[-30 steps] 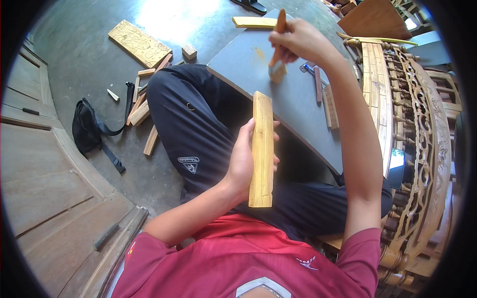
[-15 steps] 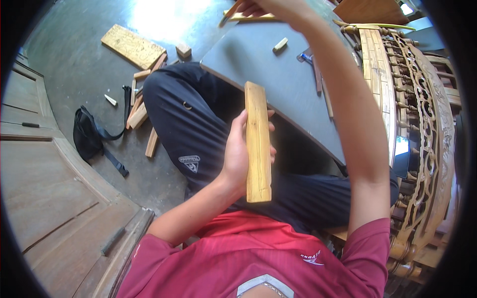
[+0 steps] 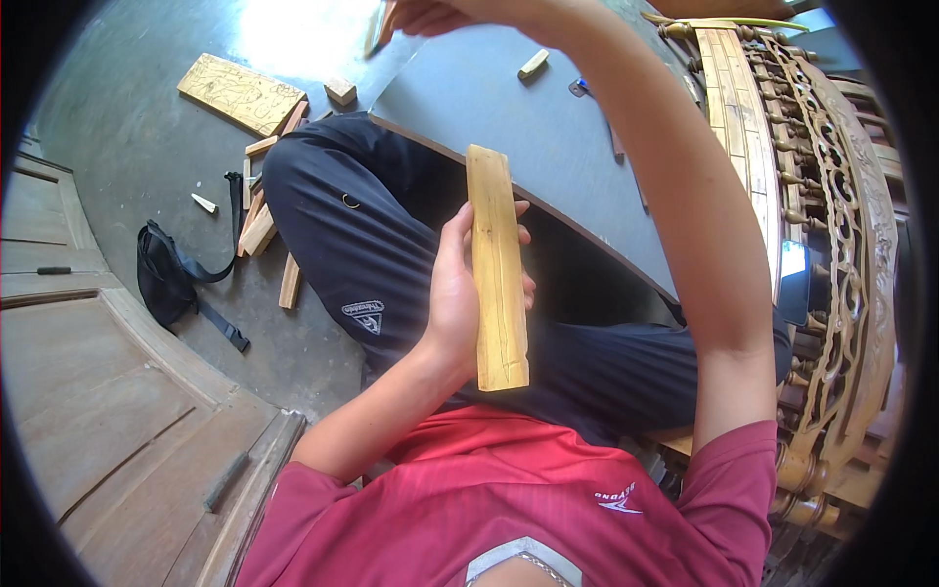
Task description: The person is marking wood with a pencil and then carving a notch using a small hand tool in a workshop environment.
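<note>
My left hand (image 3: 454, 293) is wrapped round a long yellowish wooden block (image 3: 498, 264), its fingertips showing along the right edge. The block stands tilted over my lap, with thin lines running along its face and a small notch low on its right edge. Up at the top edge of the view, my right hand (image 3: 440, 14) is closed on a slim tool (image 3: 378, 29) with a brownish handle; its exact kind is unclear, and part of it lies outside the picture. That hand is past the far left part of a grey tabletop (image 3: 558, 147).
A pale wood piece (image 3: 533, 65) and a blue-ended tool (image 3: 579, 87) lie on the tabletop. On the floor to the left are a patterned board (image 3: 240, 95), wood offcuts (image 3: 259, 230) and a black bag (image 3: 164, 274). Carved wooden furniture (image 3: 846, 254) stands at right, with a phone (image 3: 794, 284) beside it.
My right hand has moved left with the slim tool, out over the table's far left side. The wooden block in my left hand has shifted slightly left and up in view.
</note>
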Motion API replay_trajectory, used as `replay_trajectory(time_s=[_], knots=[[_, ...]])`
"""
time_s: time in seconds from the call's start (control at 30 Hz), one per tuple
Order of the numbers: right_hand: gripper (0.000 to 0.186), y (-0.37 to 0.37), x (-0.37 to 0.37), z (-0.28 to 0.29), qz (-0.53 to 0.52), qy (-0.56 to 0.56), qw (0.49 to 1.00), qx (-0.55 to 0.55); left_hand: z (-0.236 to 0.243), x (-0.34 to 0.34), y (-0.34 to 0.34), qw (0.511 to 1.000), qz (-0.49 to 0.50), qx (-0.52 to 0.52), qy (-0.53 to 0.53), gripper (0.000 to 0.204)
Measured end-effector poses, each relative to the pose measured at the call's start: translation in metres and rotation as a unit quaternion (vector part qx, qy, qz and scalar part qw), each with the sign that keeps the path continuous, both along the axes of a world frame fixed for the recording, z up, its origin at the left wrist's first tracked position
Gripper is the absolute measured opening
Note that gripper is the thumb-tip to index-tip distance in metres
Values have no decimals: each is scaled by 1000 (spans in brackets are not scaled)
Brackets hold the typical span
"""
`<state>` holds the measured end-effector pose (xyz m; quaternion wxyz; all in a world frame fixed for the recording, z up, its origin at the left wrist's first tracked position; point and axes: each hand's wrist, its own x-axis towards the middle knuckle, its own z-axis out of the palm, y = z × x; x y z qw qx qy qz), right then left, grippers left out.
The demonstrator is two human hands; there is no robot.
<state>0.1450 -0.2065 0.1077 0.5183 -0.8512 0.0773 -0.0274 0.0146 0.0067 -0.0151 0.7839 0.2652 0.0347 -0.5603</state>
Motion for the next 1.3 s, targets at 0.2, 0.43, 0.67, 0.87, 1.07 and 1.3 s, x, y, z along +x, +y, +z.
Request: replay_trajectory(time_s=[0.2, 0.43, 0.67, 0.87, 1.07, 1.3], knots=[[39, 18, -20, 39, -76, 75, 955, -275, 3, 1, 2, 1000, -2, 25, 3, 62], [34, 7, -9, -10, 11, 23, 997, -66, 2, -1, 1, 1000, -1, 21, 0, 61], [54, 33, -52, 43, -94, 55, 933, -344, 0, 1, 3, 1000, -1, 19, -1, 62], [43, -1, -56, -26, -106, 126, 791, -590, 0, 0, 0, 1000, -14, 8, 11, 65], [49, -6, -34, -6, -113, -90, 975, -170, 2, 0, 2, 1000, -12, 13, 0, 63], [40, -20, -6, -36, -122, -13, 942, -312, 3, -3, -3, 1000, -14, 12, -3, 62]])
